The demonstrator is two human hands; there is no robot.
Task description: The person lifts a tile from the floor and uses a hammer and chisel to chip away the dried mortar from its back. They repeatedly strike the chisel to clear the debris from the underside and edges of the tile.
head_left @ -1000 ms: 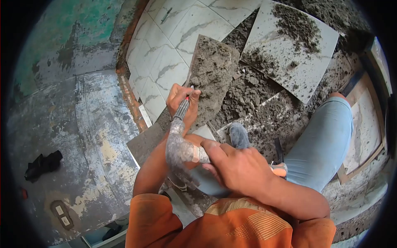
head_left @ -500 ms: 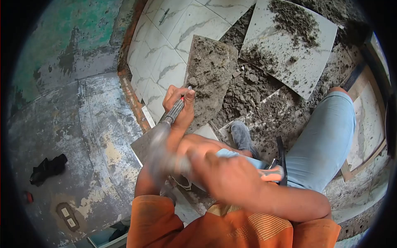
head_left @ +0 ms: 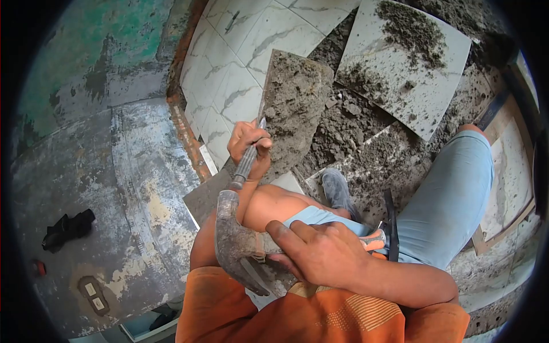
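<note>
My left hand (head_left: 249, 147) is wrapped round a ribbed metal chisel (head_left: 246, 164), whose pointed tip shows just above the fingers. The tip is beside a mortar-covered tile (head_left: 294, 103). My right hand (head_left: 323, 251) grips a claw hammer by its handle, close to the head. The hammer head (head_left: 227, 234) is worn and grey, and its striking face is at or very near the chisel's lower end. An orange end of the handle (head_left: 374, 241) shows beyond my right hand.
A marbled tile (head_left: 400, 68) with crumbs of mortar lies at upper right. Broken mortar (head_left: 343, 126) lies between the tiles. Laid marbled tiles (head_left: 246, 46) reach the worn wall (head_left: 143, 171). A black object (head_left: 67, 230) and an electrical socket (head_left: 94, 295) are at left.
The hammer, blurred by motion before, now shows sharply with its head against or near the chisel's end. My left hand and the chisel have barely shifted.
</note>
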